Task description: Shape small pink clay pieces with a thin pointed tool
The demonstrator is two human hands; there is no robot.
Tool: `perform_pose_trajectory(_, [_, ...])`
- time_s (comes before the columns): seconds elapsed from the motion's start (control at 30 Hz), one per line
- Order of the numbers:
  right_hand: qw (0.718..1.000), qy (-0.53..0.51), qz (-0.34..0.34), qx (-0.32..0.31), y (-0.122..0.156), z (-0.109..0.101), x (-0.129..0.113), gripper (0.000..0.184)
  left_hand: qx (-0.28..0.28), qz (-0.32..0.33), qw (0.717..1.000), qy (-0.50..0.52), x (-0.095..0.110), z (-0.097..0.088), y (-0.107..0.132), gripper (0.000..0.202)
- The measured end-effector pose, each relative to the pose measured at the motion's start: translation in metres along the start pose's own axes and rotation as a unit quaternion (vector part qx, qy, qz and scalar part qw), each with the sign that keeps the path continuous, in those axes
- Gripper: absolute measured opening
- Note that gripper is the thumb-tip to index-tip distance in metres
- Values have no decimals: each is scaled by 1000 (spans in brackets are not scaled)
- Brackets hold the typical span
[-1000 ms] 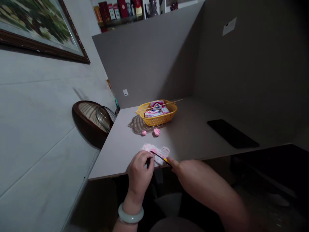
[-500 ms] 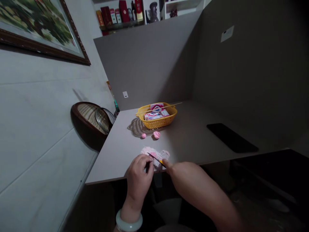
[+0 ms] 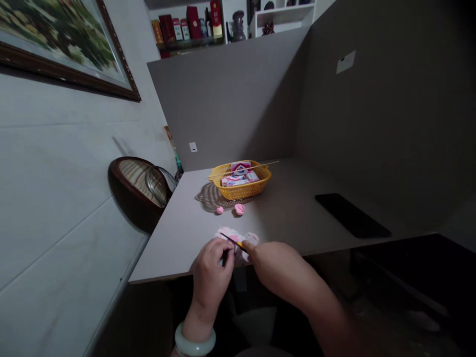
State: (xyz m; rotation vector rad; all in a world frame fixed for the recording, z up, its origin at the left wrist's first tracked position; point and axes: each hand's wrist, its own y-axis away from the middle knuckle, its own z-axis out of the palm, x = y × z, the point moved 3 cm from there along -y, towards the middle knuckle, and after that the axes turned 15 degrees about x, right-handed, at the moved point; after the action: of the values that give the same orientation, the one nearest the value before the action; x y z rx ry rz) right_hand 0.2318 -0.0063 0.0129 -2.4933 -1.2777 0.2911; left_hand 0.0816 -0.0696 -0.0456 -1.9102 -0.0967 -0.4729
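Observation:
My right hand (image 3: 273,263) is closed around a knife (image 3: 227,238) with a thin dark blade and a yellow part at the handle. The blade slants up to the left, just beyond the fingertips of my left hand (image 3: 211,267). Thumb and fingers of that left hand are pinched together near the table's front edge; what they hold is too small and covered to make out. Under the blade lies a crumpled pale pink and whitish sheet (image 3: 252,239), with pink material on it. Farther back rest a small pink ball (image 3: 219,210) and a larger creased pink lump (image 3: 240,209).
Behind the pink lumps stands a yellow plastic basket (image 3: 243,191) with pink and white boxes inside and a thin stick (image 3: 266,164) across its top. A flat black object (image 3: 351,214) lies at the right. Grey panels (image 3: 230,109) border the table (image 3: 167,238).
The knife and my right hand have moved slightly left, so the blade tip reaches farther past my left fingers. The whole view has shifted a little.

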Motion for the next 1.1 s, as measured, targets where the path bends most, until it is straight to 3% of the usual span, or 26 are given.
perform_pose_trajectory(0.23, [999,-23,16,-29,23,4,12,44,-8,-8,1000,3,0,1,2,12])
perform_pose_trajectory(0.47, [1000,-17,-1,-19,-1,1,2,38,-1,-10,1000,7,-1,1,2,12])
perform_pose_trajectory(0.67, [999,-15,1,-31,23,4,14,42,-14,-18,1000,14,0,0,2,12])
perform_pose_trajectory(0.9, [1000,-11,-10,-23,0,2,5,37,-6,-16,1000,18,-1,2,2,13])
perform_pose_trajectory(1.1, [999,-10,5,-37,24,3,14,43,-16,-23,999,24,-3,2,2,13])
